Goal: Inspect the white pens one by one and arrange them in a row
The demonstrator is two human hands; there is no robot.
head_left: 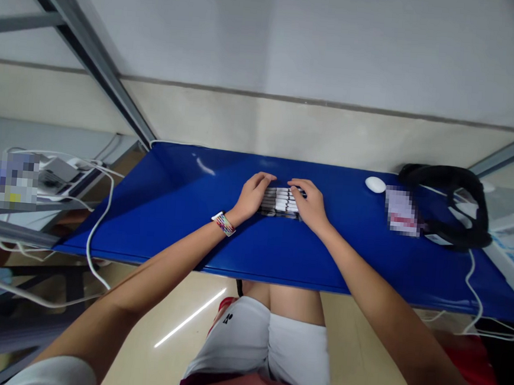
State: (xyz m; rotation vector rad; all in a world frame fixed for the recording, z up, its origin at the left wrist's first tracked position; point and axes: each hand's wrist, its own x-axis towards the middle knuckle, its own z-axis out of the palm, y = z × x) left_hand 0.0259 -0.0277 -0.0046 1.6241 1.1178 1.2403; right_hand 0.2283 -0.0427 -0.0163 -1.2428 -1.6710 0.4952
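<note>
A row of white markers (280, 201) with black parts lies side by side on a blue table, stacked from front to back between my hands. My left hand (254, 193) cups the left ends, its fingers curved inward over them. On the opposite side, my right hand (308, 201) bends around the right ends, thumb and fingertips touching them. Both palms hide the outer ends of the row. A patterned band (224, 223) circles my left wrist.
The blue tabletop (274, 256) meets a wall at the back. To the right are a white oval object (375, 184), a blurred-out packet (402, 211) and a black headband-like device (478, 204). A white cable (96, 236) hangs over the left edge; metal bars (96, 55) rise there.
</note>
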